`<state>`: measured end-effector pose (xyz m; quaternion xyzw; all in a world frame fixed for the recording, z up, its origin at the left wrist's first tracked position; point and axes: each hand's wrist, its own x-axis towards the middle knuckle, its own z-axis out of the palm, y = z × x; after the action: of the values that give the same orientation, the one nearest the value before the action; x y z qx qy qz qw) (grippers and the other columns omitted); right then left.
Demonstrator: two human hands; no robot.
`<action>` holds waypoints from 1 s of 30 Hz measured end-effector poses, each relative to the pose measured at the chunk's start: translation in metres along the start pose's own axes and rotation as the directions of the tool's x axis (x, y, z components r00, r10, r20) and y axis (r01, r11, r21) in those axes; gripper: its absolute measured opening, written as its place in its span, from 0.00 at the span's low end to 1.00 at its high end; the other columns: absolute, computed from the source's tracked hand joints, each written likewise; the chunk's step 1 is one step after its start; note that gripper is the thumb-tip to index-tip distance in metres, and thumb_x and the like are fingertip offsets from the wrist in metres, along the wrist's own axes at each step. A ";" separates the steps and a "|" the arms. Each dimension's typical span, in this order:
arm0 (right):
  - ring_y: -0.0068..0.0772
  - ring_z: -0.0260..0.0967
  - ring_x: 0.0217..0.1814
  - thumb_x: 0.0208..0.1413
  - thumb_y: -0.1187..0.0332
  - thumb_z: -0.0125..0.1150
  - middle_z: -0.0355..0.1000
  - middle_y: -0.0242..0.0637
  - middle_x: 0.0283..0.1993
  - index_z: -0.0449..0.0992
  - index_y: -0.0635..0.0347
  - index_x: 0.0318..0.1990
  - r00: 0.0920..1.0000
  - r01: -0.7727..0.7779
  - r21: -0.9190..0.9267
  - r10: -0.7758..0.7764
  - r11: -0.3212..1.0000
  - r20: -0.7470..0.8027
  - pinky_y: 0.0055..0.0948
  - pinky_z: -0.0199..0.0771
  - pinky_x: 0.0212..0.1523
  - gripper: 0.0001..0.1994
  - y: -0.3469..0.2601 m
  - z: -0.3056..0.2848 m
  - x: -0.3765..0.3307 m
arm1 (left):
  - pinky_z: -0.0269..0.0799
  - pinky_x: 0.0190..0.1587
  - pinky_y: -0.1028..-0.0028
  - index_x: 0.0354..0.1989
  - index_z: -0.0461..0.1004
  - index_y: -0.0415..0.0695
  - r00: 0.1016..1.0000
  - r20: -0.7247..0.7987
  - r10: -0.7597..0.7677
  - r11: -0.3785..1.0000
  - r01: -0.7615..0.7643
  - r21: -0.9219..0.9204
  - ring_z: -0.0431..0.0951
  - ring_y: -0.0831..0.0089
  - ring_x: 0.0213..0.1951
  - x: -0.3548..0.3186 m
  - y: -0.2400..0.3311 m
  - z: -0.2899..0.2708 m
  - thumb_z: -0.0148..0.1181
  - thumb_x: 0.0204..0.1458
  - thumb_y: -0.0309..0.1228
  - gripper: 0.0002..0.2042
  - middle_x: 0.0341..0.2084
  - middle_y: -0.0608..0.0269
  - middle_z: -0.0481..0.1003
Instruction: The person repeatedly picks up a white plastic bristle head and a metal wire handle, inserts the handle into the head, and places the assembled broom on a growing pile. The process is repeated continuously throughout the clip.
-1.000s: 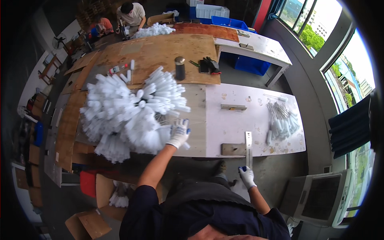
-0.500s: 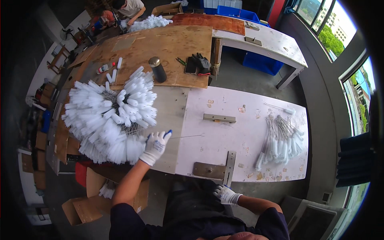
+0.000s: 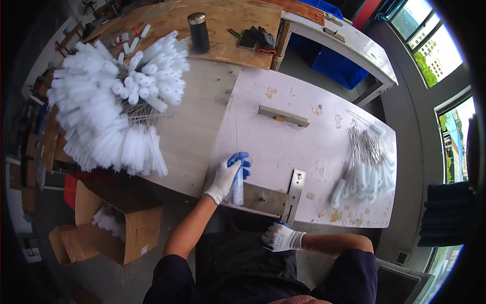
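My left hand [image 3: 230, 177], in a white glove with blue fingertips, is closed on a bottle brush [image 3: 238, 191]. The brush's white bristles point toward me and its thin wire stem runs up past my fingers. Just beneath it lies a flat metal plate [image 3: 263, 198] at the table's near edge, with a perforated metal bar [image 3: 294, 193] across its right end. My right hand [image 3: 280, 237], gloved alike, has its fingers curled at the bar's near end; anything inside them is hidden. A big heap of white brushes [image 3: 111, 101] covers the table's left side.
Another pile of brushes [image 3: 367, 172] lies at the right, with a single brush [image 3: 374, 126] behind it. A metal block [image 3: 283, 116] sits mid-table. Farther back are a dark tumbler [image 3: 199, 35], a phone [image 3: 248, 39] and dark gloves [image 3: 265, 38]. A cardboard box [image 3: 134, 228] stands lower left.
My left hand has moved right from beside the heap to over the metal plate, carrying the brush, which has turned upright in view. My right hand stays by the bar. The view has tilted downward.
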<state>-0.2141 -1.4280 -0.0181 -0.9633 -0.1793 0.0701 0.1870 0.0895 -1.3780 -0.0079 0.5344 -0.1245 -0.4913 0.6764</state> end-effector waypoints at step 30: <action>0.29 0.76 0.38 0.67 0.60 0.56 0.79 0.39 0.37 0.77 0.67 0.47 0.646 0.163 0.956 0.706 0.244 -0.290 0.30 0.75 0.43 0.16 -0.153 0.093 -0.045 | 0.78 0.33 0.71 0.53 0.78 0.40 0.984 -0.010 0.175 0.979 -0.175 -0.104 0.80 0.69 0.29 -0.225 -0.071 0.058 0.53 0.63 0.32 0.14 0.32 0.57 0.80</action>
<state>-0.3236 -1.2816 -0.0419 -0.6217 0.1742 -0.1694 0.7446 -0.0981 -1.2301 0.0351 0.4855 -0.1452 -0.4355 0.7440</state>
